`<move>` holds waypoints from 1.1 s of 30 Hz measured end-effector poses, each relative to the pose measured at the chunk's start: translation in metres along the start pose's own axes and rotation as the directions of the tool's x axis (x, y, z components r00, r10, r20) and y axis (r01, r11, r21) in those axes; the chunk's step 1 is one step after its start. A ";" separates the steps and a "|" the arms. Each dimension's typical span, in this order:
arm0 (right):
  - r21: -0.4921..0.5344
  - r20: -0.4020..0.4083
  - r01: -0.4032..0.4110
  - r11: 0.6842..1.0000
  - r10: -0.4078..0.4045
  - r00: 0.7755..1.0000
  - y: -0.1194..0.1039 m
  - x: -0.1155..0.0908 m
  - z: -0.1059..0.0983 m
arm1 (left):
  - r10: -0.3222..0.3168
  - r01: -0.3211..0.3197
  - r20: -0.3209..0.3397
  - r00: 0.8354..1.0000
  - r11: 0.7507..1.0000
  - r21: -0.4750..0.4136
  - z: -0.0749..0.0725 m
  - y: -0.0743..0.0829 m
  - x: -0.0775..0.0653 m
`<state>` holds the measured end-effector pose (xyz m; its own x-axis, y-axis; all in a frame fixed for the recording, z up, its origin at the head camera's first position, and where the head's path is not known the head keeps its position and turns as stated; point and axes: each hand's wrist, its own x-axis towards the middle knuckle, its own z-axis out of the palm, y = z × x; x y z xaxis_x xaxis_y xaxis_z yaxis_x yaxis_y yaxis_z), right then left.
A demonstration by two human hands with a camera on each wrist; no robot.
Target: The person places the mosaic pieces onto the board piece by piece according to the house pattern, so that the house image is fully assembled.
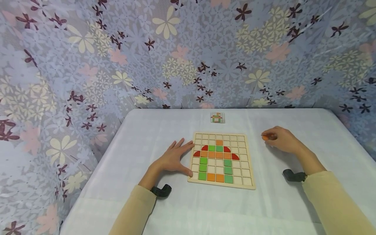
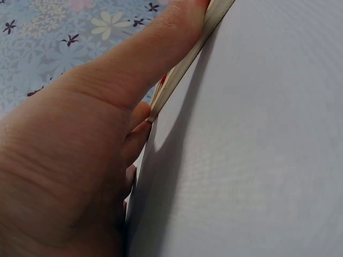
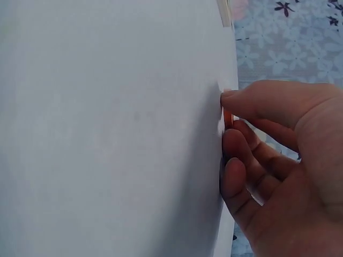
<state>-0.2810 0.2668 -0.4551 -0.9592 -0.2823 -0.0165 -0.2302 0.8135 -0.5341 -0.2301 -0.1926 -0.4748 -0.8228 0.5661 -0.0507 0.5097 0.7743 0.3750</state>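
Note:
A square wooden grid board [image 1: 221, 185] lies on the table, with light-green and teal squares, orange squares [image 1: 215, 178] and red rounded pieces [image 1: 204, 148] set in its middle cells. My left hand [image 1: 173, 158] is spread at the board's left side, thumb at the lower left corner and a fingertip higher up the same edge. In the left wrist view the thumb touches the board's rim [image 2: 187, 67]. To the right of the board, my right hand [image 1: 282, 138] pinches a small orange piece [image 3: 228, 115] close to the tabletop. Fingers partly cover that piece, so its full shape is hidden.
Beyond the board lies a small card [image 1: 217, 117] printed with a similar coloured grid pattern. A white cloth [image 1: 164, 209] covers the table. Floral fabric [image 1: 188, 58] hangs behind and along the sides. Dark devices [image 1: 163, 191] are strapped to both wrists.

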 end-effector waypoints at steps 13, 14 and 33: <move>0.056 0.037 0.019 0.998 -0.021 0.999 -0.014 0.006 0.007 | 0.002 -0.002 0.003 1.000 1.000 0.004 0.001 -0.001 0.000; 0.059 0.036 0.020 0.998 -0.022 0.999 -0.016 0.006 0.008 | 0.002 -0.002 0.005 1.000 1.000 0.005 0.001 0.000 0.000; 0.068 0.070 0.071 0.995 -0.075 0.995 -0.029 0.015 0.016 | -0.013 0.013 0.018 1.000 1.000 0.002 -0.002 0.003 0.000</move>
<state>-0.2862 0.2304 -0.4532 -0.9253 -0.3777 -0.0352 -0.2858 0.7552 -0.5899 -0.2294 -0.1909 -0.4722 -0.8245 0.5612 -0.0722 0.4997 0.7821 0.3724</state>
